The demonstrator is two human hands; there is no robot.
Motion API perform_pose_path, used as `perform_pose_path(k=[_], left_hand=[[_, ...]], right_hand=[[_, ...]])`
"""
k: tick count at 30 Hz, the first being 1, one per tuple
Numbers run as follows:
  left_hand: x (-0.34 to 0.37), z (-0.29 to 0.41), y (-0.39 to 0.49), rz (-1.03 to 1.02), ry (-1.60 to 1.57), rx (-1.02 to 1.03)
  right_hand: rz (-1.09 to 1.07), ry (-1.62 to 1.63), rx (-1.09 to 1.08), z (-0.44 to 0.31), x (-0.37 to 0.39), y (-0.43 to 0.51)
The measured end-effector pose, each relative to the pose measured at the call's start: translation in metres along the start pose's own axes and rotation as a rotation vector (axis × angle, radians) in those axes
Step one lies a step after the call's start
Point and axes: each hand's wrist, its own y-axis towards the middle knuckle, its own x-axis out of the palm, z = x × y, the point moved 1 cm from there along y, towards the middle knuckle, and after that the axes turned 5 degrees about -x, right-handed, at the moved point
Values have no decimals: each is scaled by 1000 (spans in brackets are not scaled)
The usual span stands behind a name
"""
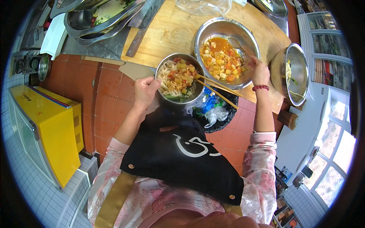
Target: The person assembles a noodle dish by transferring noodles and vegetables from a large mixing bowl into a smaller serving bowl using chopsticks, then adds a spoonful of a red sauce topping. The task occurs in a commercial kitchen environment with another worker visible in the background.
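My left hand (146, 90) grips the rim of a small metal bowl (180, 102) that holds noodles (165, 74), greens and a chunky topping. A pair of wooden chopsticks (221, 90) leans in it, their ends sticking out to the right. Beside it on the wooden cutting board (171, 25) stands a larger metal bowl (211, 25) with diced vegetables in orange broth (221, 44). My right hand (260, 69), with a red bead bracelet at the wrist, is at that bowl's right side, closed around the handle of a metal spoon (236, 44) whose head lies in the bowl.
A cleaver (139, 37) lies on the board's left part, near metal trays (75, 31) of food. Clear plastic (204, 6) lies at the far edge. Another metal bowl (275, 71) stands right. Below the board's near edge is a black-lined bin (233, 114). A yellow freezer (54, 119) stands left.
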Motion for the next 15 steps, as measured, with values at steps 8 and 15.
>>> perform_pose_path(k=[8, 15], left_hand=[[0, 2, 0, -4, -7, -3], [-1, 6, 0, -12, 1, -1]], right_hand=[[-352, 678, 144, -30, 19, -13], [-554, 1061, 334, -27, 12, -7]])
